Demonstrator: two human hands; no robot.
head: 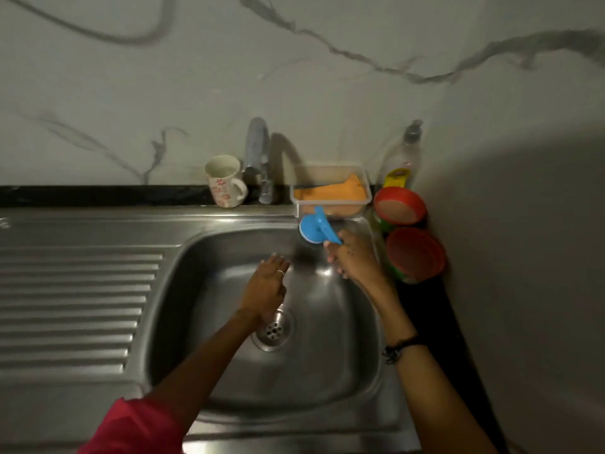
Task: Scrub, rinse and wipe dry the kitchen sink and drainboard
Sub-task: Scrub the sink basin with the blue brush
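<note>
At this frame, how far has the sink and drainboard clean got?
Early, by the look of it. Done: nothing shows as finished; no suds or cloth marks can be made out. In hand: the right hand grips a blue scrubber at the sink basin's back rim, while the left hand lies open inside. Left: the drainboard looks untouched, and no water can be seen running from the tap.

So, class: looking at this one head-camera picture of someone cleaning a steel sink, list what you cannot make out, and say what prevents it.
1. Scrubber pad: blurred and dark under its blue handle, held by the right hand.
2. Running water: the tap spout shows no clear stream in the dim light.
3. Drain: partly covered by the left hand and wrist.
4. Bottle label: too small and blurred to read.
5. Drainboard: cut off by the left edge.
</note>
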